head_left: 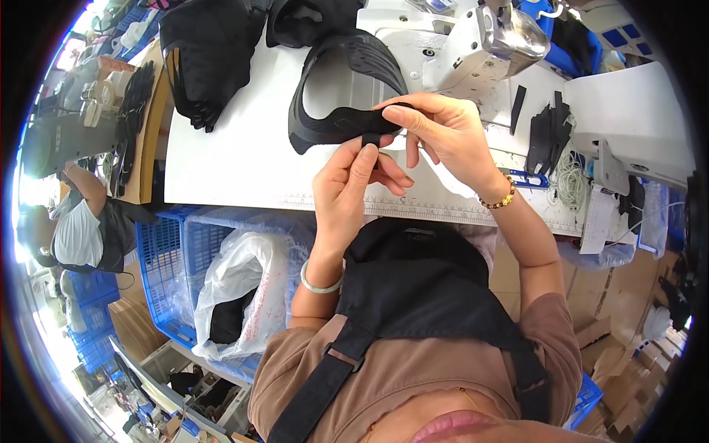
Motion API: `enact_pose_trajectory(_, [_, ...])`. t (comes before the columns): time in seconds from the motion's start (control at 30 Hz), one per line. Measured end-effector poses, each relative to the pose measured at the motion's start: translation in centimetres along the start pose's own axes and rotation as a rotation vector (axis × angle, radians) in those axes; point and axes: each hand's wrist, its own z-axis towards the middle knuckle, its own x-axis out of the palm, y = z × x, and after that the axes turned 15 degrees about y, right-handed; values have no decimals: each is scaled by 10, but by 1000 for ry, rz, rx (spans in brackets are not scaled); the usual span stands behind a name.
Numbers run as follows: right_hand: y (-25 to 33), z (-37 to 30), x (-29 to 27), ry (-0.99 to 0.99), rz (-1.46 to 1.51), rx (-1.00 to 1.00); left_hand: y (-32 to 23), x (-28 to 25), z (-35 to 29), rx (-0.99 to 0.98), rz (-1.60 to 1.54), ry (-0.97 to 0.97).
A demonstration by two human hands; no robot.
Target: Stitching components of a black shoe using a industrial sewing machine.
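Observation:
A black, curved, loop-shaped piece with ribbed sides (330,127) is held just over the white sewing table, its opening facing up. My right hand (454,140) pinches its right end between thumb and fingers. Just below that end, my left hand (343,181) is closed on a short black strap (371,139), thumb against the fingers. The strap lies against the loop's lower edge; whether it is joined there is hidden by my fingers.
A white sewing machine (473,48) stands beyond my right hand. Black fabric pieces (210,52) lie at the far left. Black strips (550,136), blue thread snips (528,179) and tangled white cord (570,184) lie right. Below the table edge sits a blue crate (159,258) with a plastic bag (258,255).

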Motion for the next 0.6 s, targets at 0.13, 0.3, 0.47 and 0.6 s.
enact_pose_trajectory(0.13, [0,-1,-1,-8,24,-2,-4,2,-1,-21,-45,13])
enact_pose_trajectory(0.3, [0,0,0,-13,29,-23,-9,2,-1,-60,-110,66])
enact_pose_trajectory(0.47, [3,1,2,-51,-13,-88,-12,-5,-4,-100,-267,115])
enact_pose_trajectory(0.6, [18,4,-1,-65,-30,-20,-14,-13,-1,-200,-141,202])
